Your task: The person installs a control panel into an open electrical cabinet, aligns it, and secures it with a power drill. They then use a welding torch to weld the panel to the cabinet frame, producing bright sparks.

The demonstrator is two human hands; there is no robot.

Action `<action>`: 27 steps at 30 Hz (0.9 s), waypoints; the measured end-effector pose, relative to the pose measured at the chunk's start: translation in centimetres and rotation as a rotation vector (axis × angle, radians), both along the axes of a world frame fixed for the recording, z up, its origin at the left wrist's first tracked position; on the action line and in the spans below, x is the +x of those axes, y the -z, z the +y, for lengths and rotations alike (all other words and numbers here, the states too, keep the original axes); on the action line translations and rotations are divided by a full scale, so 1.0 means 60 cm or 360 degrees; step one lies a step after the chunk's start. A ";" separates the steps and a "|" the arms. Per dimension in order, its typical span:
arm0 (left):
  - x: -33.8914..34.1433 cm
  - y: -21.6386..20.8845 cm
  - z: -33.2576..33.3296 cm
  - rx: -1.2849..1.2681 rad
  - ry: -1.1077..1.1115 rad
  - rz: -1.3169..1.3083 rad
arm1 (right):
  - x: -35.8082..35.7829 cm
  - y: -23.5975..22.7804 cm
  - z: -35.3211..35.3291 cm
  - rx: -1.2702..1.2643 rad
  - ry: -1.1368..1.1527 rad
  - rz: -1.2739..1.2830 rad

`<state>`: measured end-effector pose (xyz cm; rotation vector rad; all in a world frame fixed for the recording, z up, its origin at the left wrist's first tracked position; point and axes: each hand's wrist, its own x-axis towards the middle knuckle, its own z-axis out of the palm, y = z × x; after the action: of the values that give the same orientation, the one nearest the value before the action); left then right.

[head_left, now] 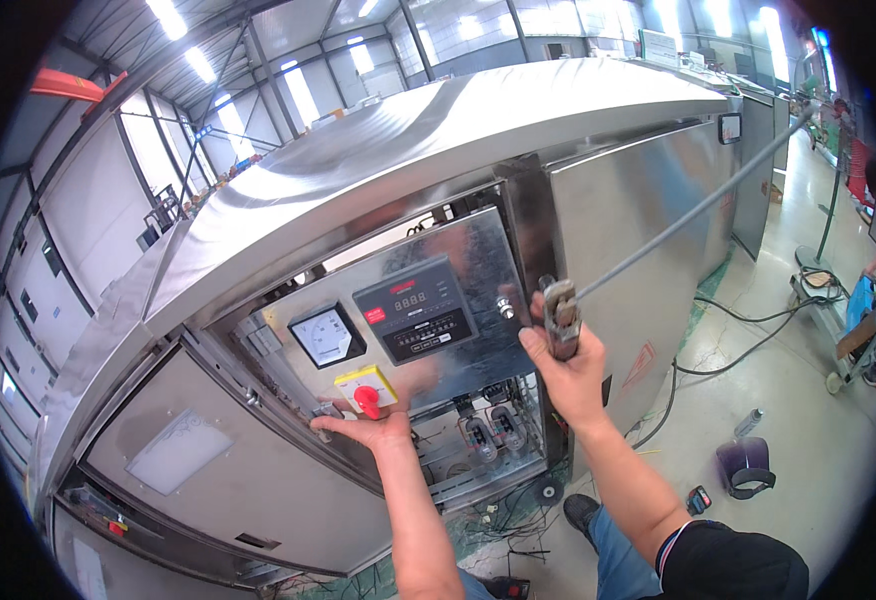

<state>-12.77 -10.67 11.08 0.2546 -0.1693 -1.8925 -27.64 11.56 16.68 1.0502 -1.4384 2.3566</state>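
Note:
A tilted metal control panel [303,290] sits in the open front of a stainless-steel machine, with a dial gauge [327,337], a dark digital controller [415,309] and a red rotary switch [368,398] on a yellow plate. My left hand [370,430] is at the panel's lower edge, below the switch, and appears to grip it; most of its fingers are hidden. Just right of the panel, my right hand [573,378] is closed around a metal tool [562,318] with a jaw-like head. A long grey rod [693,212] runs from the tool up to the right.
Electrical parts [496,432] and wires show in the opening below the panel. A closed cabinet door [638,270] stands to the right. Black cables [733,365], a purple cap [745,466] and a small bottle [749,421] lie on the floor. Another person is partly visible at far right.

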 end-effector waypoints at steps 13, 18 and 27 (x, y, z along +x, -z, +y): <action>-0.030 0.023 -0.034 -0.0219 -0.0137 0.0043 | 0.018 0.068 -0.046 -0.0233 -0.0295 -0.0216; -0.030 0.025 -0.046 -0.0157 -0.0172 0.0050 | 0.020 0.070 -0.053 -0.0278 -0.0452 -0.0214; -0.035 0.021 -0.041 -0.0119 -0.0098 0.0126 | -0.001 0.071 -0.082 -0.0266 -0.0476 -0.0082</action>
<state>-14.88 -13.15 9.84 0.1323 -0.1764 -1.8280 -27.72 6.66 12.40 1.2408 -1.1415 2.6719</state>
